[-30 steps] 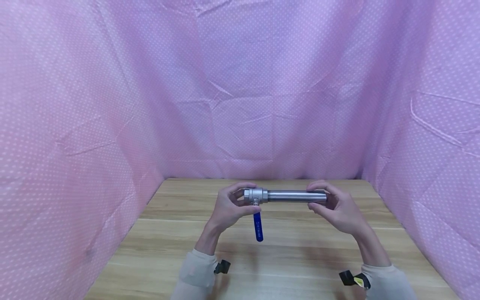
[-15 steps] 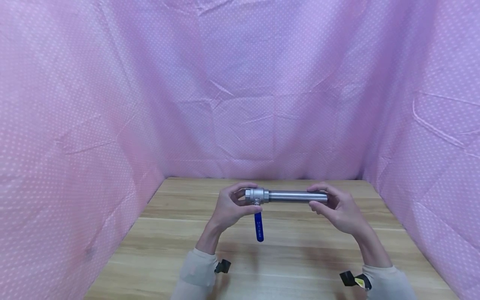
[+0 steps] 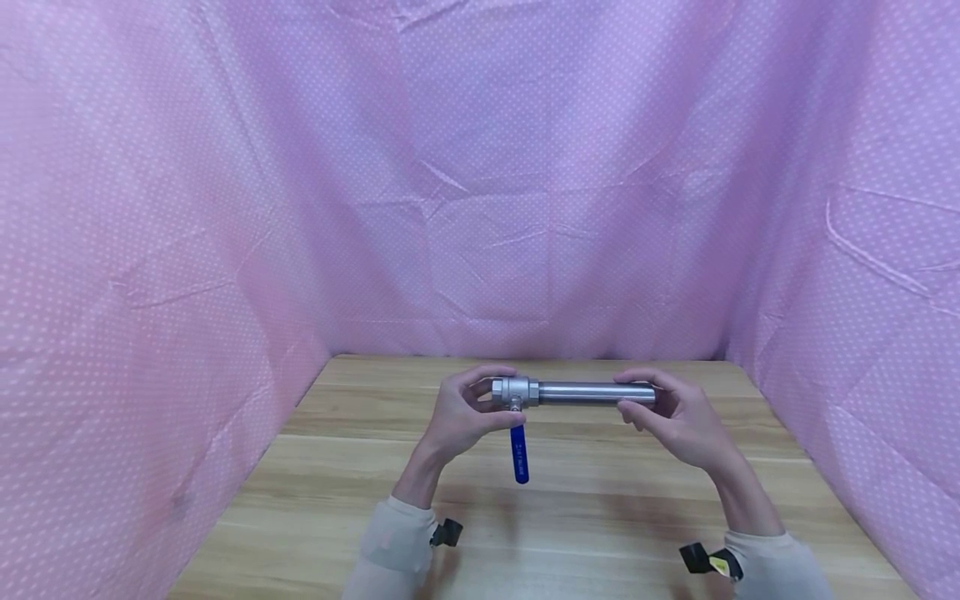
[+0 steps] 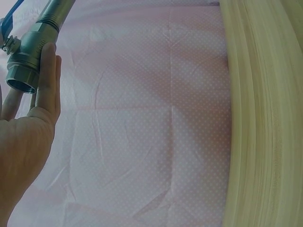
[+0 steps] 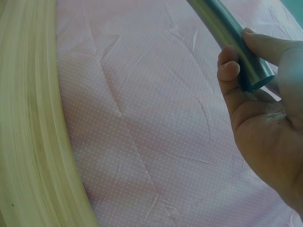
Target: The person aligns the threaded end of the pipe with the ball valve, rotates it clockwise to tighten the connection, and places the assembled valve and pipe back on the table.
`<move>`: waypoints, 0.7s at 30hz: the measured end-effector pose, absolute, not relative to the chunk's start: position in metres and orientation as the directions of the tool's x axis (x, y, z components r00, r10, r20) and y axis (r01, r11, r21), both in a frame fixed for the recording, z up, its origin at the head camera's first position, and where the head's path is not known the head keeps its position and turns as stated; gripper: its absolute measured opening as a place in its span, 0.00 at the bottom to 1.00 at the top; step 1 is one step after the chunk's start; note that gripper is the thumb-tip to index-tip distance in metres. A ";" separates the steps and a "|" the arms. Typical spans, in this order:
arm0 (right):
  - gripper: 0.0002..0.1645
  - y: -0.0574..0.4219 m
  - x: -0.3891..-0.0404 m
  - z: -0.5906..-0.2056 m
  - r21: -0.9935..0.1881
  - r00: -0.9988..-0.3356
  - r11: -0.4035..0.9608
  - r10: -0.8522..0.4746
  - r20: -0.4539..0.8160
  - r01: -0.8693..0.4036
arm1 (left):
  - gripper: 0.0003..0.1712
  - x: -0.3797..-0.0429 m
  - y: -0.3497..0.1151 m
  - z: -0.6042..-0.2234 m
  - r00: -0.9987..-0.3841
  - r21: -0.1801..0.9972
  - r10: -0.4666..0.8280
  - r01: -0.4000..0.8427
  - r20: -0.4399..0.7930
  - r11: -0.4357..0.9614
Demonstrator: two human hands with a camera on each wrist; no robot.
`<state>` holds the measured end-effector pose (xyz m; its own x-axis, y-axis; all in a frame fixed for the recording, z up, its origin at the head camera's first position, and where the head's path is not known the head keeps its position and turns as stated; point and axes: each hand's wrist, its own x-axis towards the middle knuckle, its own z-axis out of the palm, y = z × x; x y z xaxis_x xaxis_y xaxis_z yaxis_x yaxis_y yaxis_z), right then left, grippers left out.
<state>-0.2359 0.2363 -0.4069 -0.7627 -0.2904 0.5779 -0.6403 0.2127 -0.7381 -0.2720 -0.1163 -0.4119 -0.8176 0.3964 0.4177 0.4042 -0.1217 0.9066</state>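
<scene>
My left hand (image 3: 463, 414) grips the metal valve (image 3: 516, 389) between thumb and fingers, and my right hand (image 3: 684, 423) holds the free end of the steel pipe (image 3: 577, 392). The two parts meet end to end, roughly level, raised over the wooden table (image 3: 337, 483). Little has changed over the last second: the pair has edged slightly to my right, and a fingertip now shows beneath my right thumb. The lever (image 3: 520, 454) points toward me at nearly the same slant, so I judge the valve has barely turned and the joint is simply being kept in line (a few thread rings (image 4: 47, 21) show there). White lettering runs along the blue lever, too small to read; the marks on the valve body and the yellow label (image 3: 719, 566) at my right wrist are illegible too.
</scene>
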 end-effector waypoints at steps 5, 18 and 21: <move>0.27 0.238 -0.236 -0.408 -0.730 -0.747 0.192 -0.304 0.591 -0.656 | 0.36 -0.272 -0.116 -0.412 -0.815 0.903 0.393 0.413 0.426 -0.120; 0.25 0.236 -0.234 -0.406 -0.731 -0.763 0.236 -0.305 0.570 -0.640 | 0.37 -0.273 -0.117 -0.413 -0.814 0.904 0.398 0.408 0.424 -0.128; 0.24 0.236 -0.234 -0.406 -0.733 -0.772 0.255 -0.303 0.559 -0.631 | 0.37 -0.274 -0.117 -0.414 -0.816 0.906 0.398 0.405 0.420 -0.126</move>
<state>-0.2343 0.2359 -0.4063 -0.7719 -0.3034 0.5587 -0.6307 0.2545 -0.7331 -0.2738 -0.1173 -0.4140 -0.8156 0.3982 0.4198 0.4048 -0.1258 0.9057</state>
